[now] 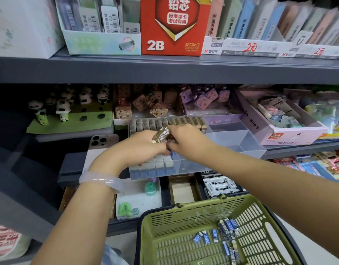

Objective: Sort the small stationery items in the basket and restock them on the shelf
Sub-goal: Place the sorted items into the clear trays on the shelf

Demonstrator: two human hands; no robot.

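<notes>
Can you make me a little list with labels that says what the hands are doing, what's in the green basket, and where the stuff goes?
left hand: holds a small gold box marked 2B
right hand: touching the same box, fingers curled at it
place: both hands over the clear tray on the shelf
tray: rows of small boxes fill its left side, the right side looks bare
green basket: several small blue boxes lying loose at the bottom
wrist: pale bracelet on the left arm
</notes>
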